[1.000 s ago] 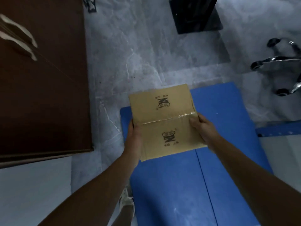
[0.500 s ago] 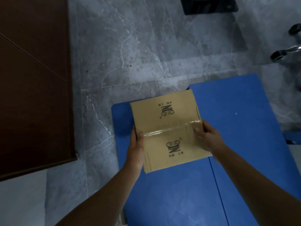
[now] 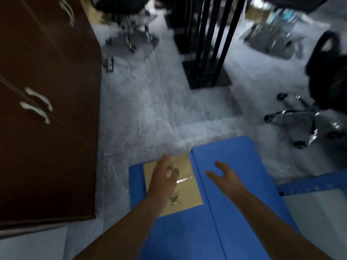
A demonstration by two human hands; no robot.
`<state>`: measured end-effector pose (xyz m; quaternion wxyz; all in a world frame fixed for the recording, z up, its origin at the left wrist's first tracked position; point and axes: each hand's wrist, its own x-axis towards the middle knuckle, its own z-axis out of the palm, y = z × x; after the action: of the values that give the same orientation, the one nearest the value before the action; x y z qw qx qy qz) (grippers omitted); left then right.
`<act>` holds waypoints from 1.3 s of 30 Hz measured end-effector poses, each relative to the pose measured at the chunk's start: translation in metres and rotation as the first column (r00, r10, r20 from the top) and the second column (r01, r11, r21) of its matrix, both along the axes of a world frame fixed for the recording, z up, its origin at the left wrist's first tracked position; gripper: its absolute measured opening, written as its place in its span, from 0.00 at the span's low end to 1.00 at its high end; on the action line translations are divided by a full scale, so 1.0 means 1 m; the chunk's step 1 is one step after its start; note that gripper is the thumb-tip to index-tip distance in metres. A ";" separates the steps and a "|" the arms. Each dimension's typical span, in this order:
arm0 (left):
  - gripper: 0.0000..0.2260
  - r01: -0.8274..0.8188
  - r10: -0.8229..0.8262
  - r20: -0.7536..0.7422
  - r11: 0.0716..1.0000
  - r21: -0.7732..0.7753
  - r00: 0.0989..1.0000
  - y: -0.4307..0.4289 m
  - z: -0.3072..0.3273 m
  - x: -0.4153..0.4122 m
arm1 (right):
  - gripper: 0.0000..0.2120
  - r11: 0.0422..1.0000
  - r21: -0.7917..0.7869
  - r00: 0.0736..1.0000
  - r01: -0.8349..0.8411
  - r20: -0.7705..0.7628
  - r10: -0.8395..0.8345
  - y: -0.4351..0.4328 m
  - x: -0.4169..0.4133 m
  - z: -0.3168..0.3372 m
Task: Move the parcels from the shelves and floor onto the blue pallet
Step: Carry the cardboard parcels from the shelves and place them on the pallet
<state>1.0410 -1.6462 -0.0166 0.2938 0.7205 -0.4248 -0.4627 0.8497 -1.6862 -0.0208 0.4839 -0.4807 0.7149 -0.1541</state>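
Parcel: The taped brown parcel [image 3: 188, 191] lies flat on the blue pallet [image 3: 244, 166], at its far left corner, with its right edge along the seam between the two panels.
Change: Half a second ago I held this parcel by both sides above the pallet; now it is down and I have let go.
Left hand: My left hand [image 3: 165, 177] hovers over the parcel's top with loose, spread fingers and grips nothing; blur hides whether the fingertips brush the cardboard.
Right hand: My right hand [image 3: 225, 177] is off the parcel, over bare blue, with thumb and fingers apart and empty.
View: My head has lifted, bringing in the brown cabinet [image 3: 47, 137], the grey floor [image 3: 150, 109], a black stand [image 3: 206, 53] and an office chair [image 3: 323, 81].
Meaning: By my judgement this parcel's delivery is done and both hands are free for the next one.
Outlook: No other parcel shows here, so I cannot say how many remain on the shelves and floor.
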 end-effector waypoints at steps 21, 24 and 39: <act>0.25 0.790 -0.516 0.598 0.384 -0.478 0.613 0.068 0.669 -0.233 | 0.30 0.773 -0.632 0.936 -0.051 -0.301 -0.184 0.213 -0.260 0.704; 0.27 0.865 -0.568 0.659 0.238 -0.442 0.494 0.103 0.685 -0.273 | 0.31 0.759 -0.649 0.873 0.051 -0.340 -0.350 0.284 -0.279 0.714; 0.26 0.711 -0.670 0.716 -0.601 -0.365 -0.198 0.496 0.660 -0.468 | 0.36 0.415 -0.641 0.211 0.646 -0.372 -0.904 0.771 -0.302 0.697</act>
<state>0.5729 -1.1502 0.6433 0.0873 -0.1285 -0.9617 -0.2260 0.5473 -0.9155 0.6764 -0.0580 -0.1404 0.9368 -0.3150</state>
